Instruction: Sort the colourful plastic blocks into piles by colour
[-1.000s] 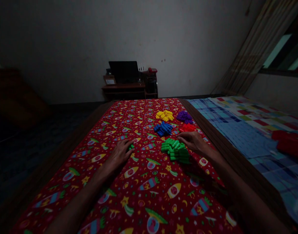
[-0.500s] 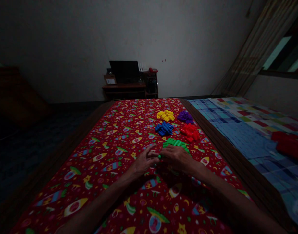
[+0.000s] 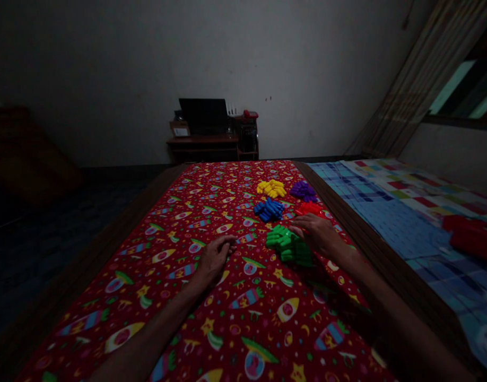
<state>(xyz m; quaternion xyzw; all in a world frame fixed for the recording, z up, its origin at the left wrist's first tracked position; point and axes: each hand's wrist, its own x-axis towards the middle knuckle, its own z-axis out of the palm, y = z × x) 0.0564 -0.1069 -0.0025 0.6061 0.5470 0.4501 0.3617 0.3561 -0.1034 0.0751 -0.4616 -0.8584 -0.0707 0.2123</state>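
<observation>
My left hand (image 3: 216,259) rests on the patterned red cloth, left of the piles. Its fingers are loosely bent and somewhat apart, with nothing visible in them. My right hand (image 3: 318,233) is over the right side of a pile of small green plastic pieces (image 3: 287,245), its fingers stretched out to the left. I see nothing held in it. Just beyond its fingers lies a red pile (image 3: 309,208), partly covered by the hand. Small blue pieces (image 3: 269,210) are heaped farther to the left. Behind them are a yellow heap (image 3: 271,188) and a purple heap (image 3: 303,191).
The red cloth (image 3: 180,286) covers a long surface with dark brown edges (image 3: 363,228). To the right is blue checked bedding (image 3: 387,212) with a red item (image 3: 474,236) on it. A desk (image 3: 203,140) with a black screen (image 3: 203,115) stands by the far wall.
My hands were close together at a small green piece; now they are apart. The left hand moved left, the right hand moved right and farther away, uncovering more of the green pile.
</observation>
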